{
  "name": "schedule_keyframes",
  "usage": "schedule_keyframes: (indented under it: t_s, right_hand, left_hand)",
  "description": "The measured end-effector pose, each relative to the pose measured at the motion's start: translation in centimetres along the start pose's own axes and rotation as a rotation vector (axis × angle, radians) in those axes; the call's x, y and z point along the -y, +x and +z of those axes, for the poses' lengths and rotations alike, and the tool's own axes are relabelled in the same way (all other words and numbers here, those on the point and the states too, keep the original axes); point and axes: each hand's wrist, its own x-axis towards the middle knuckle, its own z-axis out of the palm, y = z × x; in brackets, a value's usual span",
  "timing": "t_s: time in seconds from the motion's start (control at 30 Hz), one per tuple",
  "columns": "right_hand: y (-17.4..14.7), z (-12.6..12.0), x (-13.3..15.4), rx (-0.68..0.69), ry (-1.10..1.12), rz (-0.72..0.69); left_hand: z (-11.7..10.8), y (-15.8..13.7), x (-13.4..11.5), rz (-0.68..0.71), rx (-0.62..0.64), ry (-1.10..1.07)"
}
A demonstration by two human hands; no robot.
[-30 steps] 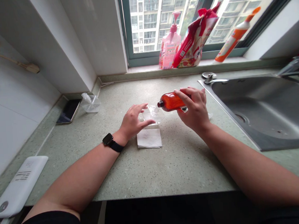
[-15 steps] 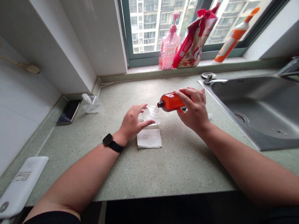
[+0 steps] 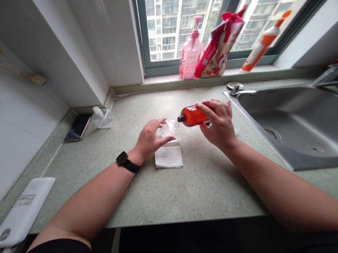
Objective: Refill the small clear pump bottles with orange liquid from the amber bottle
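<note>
My right hand (image 3: 219, 123) is wrapped round an amber bottle (image 3: 194, 115), tipped almost level with its uncapped black-threaded neck pointing left. That neck is right by the top of a clear plastic container (image 3: 172, 129) on the counter, which has a funnel-like shape at its top. Thumb and fingers of my left hand (image 3: 150, 137) curve around the container's left side; its outline is partly hidden and hard to make out. Just in front of it lies a folded white tissue (image 3: 168, 157). Whether liquid is flowing cannot be seen clearly.
A steel sink (image 3: 300, 124) lies to the right. At the left are a phone (image 3: 77, 127), a clear pump-top piece (image 3: 102, 118) and a white power bank (image 3: 25, 208). A pink pump bottle (image 3: 191, 56), a red bag (image 3: 220, 48) and an orange-white bottle (image 3: 262, 45) stand on the sill.
</note>
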Motion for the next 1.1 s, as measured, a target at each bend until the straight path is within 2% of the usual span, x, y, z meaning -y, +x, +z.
schedule_keyframes:
  t_s: [0.43, 1.1]
  right_hand:
    - [-0.01, 0.16, -0.18, -0.056, -0.001, -0.053]
    - [0.03, 0.07, -0.16, -0.044, 0.012, -0.035]
  left_hand:
    - [0.02, -0.03, 0.17, 0.017, -0.003, 0.000]
    - [0.01, -0.05, 0.19, 0.030, -0.012, 0.006]
